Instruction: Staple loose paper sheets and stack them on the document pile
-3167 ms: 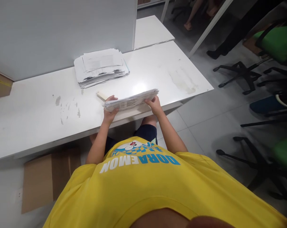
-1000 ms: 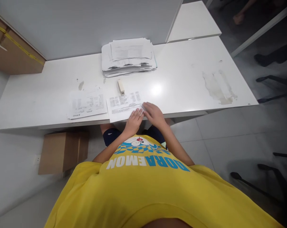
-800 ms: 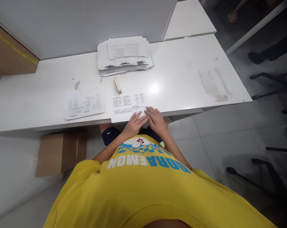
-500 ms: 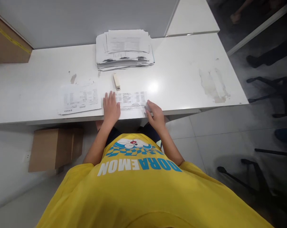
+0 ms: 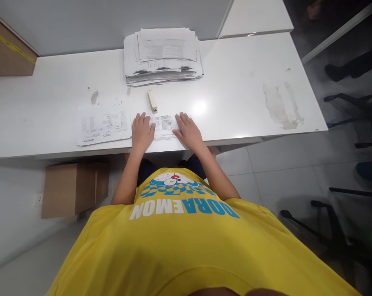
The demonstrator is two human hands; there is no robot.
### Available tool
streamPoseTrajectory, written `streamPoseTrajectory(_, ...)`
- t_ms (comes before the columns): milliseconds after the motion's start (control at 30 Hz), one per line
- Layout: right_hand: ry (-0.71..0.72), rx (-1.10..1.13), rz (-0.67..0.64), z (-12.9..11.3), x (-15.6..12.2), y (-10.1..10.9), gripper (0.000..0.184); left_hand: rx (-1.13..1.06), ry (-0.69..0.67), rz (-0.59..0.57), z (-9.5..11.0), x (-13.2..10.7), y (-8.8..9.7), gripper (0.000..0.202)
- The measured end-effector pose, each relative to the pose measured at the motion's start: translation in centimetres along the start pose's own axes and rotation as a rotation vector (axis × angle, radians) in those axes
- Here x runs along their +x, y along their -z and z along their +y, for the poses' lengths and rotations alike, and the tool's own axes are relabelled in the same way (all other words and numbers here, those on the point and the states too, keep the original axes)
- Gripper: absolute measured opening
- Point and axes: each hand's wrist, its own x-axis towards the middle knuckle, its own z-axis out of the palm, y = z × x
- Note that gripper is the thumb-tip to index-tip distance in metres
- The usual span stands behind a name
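Observation:
My left hand (image 5: 142, 130) lies flat with fingers spread on the left end of a folded printed sheet (image 5: 164, 125) at the near edge of the white table (image 5: 235, 90). My right hand (image 5: 188, 130) lies flat on the sheet's right end, fingers stretched out. The sheet shows only between the two hands. A small cream stapler (image 5: 152, 100) lies just beyond it. To the left of my left hand rests a thin pile of printed sheets (image 5: 102, 123).
A thick stack of papers (image 5: 163, 55) stands at the back against a grey partition. Cardboard boxes sit under the table (image 5: 72, 187) and at the far left (image 5: 7, 51). Office chair bases (image 5: 352, 111) stand on the tiled floor to the right.
I set a held bundle down; one sheet now lies folded before me. My hands moved from its near edge onto its two ends, and the right hand slid inward, pressing flat.

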Motion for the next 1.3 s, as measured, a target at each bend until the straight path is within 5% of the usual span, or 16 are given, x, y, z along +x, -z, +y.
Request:
streamPoseTrajectory(333,0.128,0.12,0.054,0.5,0.2,0.2,0.064,0.039,0.009,0.086,0.4,0.7,0.7,0.024)
streamPoseTrajectory(600,0.14,0.098,0.041,0.8,3.0,0.8,0.064,0.109,0.063,0.123,0.7,2.3,0.6,0.021)
streamPoseTrajectory(967,0.12,0.076,0.09,0.1,2.6,0.8,0.058,0.136,0.112,0.198,0.6,2.1,0.2,0.018)
streamPoseTrajectory(1300,0.12,0.049,0.09,0.4,4.0,0.9,0.057,0.02,0.169,0.127,-0.6,4.2,0.2,0.008)
